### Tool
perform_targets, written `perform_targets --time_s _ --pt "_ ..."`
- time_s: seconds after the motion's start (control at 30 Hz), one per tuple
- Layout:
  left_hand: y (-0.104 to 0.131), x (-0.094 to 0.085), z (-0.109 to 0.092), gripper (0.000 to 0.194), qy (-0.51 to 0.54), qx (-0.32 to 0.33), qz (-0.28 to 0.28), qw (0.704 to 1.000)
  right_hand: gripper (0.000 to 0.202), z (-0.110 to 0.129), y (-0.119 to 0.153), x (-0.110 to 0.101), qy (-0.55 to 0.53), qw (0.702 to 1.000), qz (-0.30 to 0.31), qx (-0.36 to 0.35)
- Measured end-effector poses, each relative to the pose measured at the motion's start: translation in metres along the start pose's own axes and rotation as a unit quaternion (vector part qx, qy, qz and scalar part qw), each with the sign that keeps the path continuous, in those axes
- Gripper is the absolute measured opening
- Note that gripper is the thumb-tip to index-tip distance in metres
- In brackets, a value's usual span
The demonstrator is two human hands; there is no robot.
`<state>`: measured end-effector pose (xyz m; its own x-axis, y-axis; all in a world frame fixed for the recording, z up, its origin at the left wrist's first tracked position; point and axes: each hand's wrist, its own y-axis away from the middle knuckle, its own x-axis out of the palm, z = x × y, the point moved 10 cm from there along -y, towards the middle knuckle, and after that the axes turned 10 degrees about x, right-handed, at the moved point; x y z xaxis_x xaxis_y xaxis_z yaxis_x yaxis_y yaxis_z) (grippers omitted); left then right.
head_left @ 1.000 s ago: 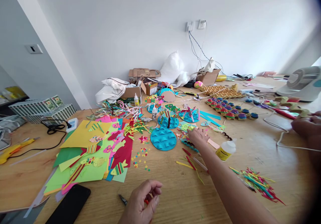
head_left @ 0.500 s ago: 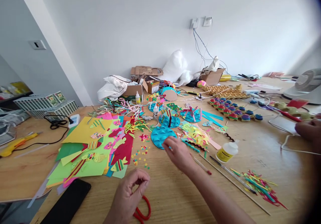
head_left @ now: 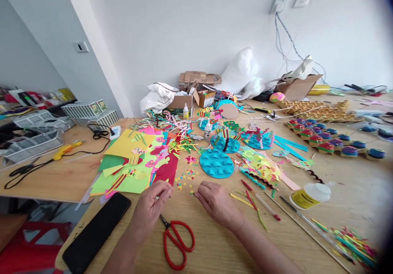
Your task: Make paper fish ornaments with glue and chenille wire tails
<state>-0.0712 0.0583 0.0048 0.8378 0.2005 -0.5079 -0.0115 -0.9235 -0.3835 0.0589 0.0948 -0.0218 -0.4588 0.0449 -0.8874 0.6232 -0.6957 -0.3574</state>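
My left hand (head_left: pixel 152 203) is closed in a pinch just in front of the coloured paper sheets (head_left: pixel 115 178); what it holds, if anything, is too small to make out. My right hand (head_left: pixel 219 205) is also closed, thumb against fingers, over the bare wood in front of a round blue bumpy disc (head_left: pixel 216 163). Its fingertips are near small scattered paper dots (head_left: pixel 184 180), and their contents are hidden. Red-handled scissors (head_left: pixel 178 241) lie on the table between my forearms. Thin red and yellow paper strips (head_left: pixel 251 200) lie right of my right hand.
A black phone (head_left: pixel 97 231) lies at the front left. To the right are a glue bottle (head_left: pixel 311 195), a long wooden stick (head_left: pixel 302 227) and a pile of paper strips (head_left: pixel 353 243). Painted egg-carton pieces (head_left: pixel 333 139) and decorated blue discs (head_left: pixel 225 144) stand farther back.
The view has turned left. My right hand has drawn back from the blue disc's edge towards me. More of the scissors shows, and another person's hand at the right has left view.
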Motion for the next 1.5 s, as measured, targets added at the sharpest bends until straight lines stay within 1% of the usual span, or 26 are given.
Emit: perform_targets --time_s 0.13,0.27,0.37,0.47,0.53,0.67,0.83,0.97,1.07,1.13,1.23,1.37,1.5 --pt "-0.002 -0.012 0.014 0.018 -0.098 -0.008 -0.002 0.995 0.019 -0.001 0.002 -0.004 -0.031 0.999 0.026 0.036" --pt "-0.001 -0.017 0.028 0.026 -0.186 0.000 0.018 0.982 0.020 0.006 0.005 -0.013 -0.033 0.997 0.053 0.045" --pt "-0.001 -0.020 0.041 0.028 -0.237 0.002 0.036 0.971 0.021 0.007 0.007 -0.018 -0.026 0.995 0.076 0.065" --pt "-0.007 -0.027 0.058 0.031 -0.288 -0.013 0.061 0.956 0.022 0.005 0.011 -0.016 -0.022 0.992 0.097 0.074" --pt "-0.014 -0.039 0.070 0.033 -0.317 -0.035 0.069 0.945 0.022 0.001 0.014 -0.011 -0.024 0.992 0.098 0.077" --pt "-0.027 -0.075 0.088 0.037 -0.345 -0.079 0.060 0.933 0.024 -0.010 0.022 -0.003 -0.052 0.993 0.066 0.084" --pt "-0.035 -0.121 0.108 0.036 -0.366 -0.117 0.027 0.923 0.023 -0.023 0.033 -0.003 -0.094 0.991 -0.007 0.091" --pt "-0.038 -0.147 0.126 0.035 -0.375 -0.133 0.017 0.917 0.021 -0.028 0.039 -0.003 -0.102 0.990 -0.054 0.083" --pt "-0.040 -0.158 0.140 0.036 -0.379 -0.138 0.024 0.915 0.020 -0.029 0.042 -0.004 -0.105 0.988 -0.096 0.064" --pt "-0.041 -0.160 0.149 0.038 -0.384 -0.138 0.034 0.913 0.020 -0.027 0.044 -0.007 -0.111 0.985 -0.124 0.048" --pt "-0.045 -0.153 0.161 0.039 -0.393 -0.133 0.049 0.909 0.020 -0.026 0.044 -0.009 -0.118 0.982 -0.144 0.037" --pt "-0.054 -0.131 0.171 0.042 -0.407 -0.108 0.074 0.904 0.019 -0.029 0.044 -0.003 -0.123 0.983 -0.124 0.050" --pt "-0.063 -0.111 0.173 0.047 -0.420 -0.072 0.100 0.899 0.019 -0.031 0.044 0.004 -0.122 0.985 -0.105 0.056"
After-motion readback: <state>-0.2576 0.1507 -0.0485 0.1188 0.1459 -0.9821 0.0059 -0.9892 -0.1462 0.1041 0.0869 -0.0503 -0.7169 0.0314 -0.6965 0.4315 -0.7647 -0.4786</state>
